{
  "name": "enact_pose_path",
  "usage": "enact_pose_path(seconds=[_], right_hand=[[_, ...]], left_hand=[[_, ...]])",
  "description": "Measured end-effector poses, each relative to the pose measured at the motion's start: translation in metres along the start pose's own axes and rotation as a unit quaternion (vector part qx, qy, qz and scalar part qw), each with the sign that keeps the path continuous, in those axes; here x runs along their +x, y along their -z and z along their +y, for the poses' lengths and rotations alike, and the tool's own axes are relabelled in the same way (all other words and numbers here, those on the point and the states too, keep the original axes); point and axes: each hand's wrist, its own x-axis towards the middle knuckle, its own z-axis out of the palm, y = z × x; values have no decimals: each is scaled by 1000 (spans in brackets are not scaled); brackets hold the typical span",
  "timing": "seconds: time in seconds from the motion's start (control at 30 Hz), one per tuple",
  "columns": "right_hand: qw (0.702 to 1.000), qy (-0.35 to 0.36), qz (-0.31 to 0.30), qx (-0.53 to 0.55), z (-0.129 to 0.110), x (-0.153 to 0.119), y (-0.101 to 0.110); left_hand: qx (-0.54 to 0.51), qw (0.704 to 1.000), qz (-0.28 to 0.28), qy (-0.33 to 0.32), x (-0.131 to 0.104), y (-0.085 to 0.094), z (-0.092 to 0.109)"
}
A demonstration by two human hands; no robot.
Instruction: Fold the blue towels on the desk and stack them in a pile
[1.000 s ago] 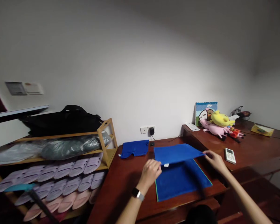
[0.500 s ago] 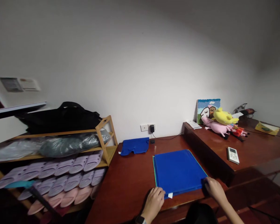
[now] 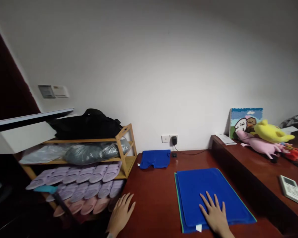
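Note:
A blue cloth with green edging point(image 3: 196, 188) lies folded in a flat rectangle on the reddish-brown table point(image 3: 149, 195), a white tag at its front edge. My right hand point(image 3: 215, 213) rests on the cloth near its front, palm down, fingers spread. To the left of the cloth, at the table's left edge, is my left hand point(image 3: 121, 213), fingers apart and holding nothing. A smaller blue cloth point(image 3: 156, 158) with a white tag lies at the back left of the table by the wall.
At left, a wooden rack point(image 3: 126, 158) holds slippers point(image 3: 96, 173), plastic-wrapped items and a black bag point(image 3: 86, 125). On the raised surface at right are plush toys point(image 3: 260, 143), a picture point(image 3: 245, 120) and a white remote point(image 3: 291, 190). A black adapter point(image 3: 174, 140) is plugged into the wall.
Both hands have left the cloth's front corners. My right hand now lies spread on the cloth; my left has moved left, off it. The view has turned left.

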Motion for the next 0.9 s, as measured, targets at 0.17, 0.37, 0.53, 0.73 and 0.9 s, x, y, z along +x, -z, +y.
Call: enact_pose_path(seconds=[0.17, 0.37, 0.53, 0.73, 0.9], right_hand=[[1000, -5, -1, -25, 13, 41, -8], [996, -59, -44, -58, 16, 125, 5], [994, -84, -61, -47, 22, 193, 6], [993, -71, -82, -44, 30, 241, 6], [990, -66, -113, -46, 33, 251, 27]], left_hand=[[-3, 1000, 2, 18, -6, -12, -18], [-14, 1000, 1, 21, -7, -16, -18], [-19, 999, 4, 25, -9, -23, -25], [-18, 1000, 5, 24, -10, -20, -23], [-26, 999, -2, 30, -10, -11, -16]])
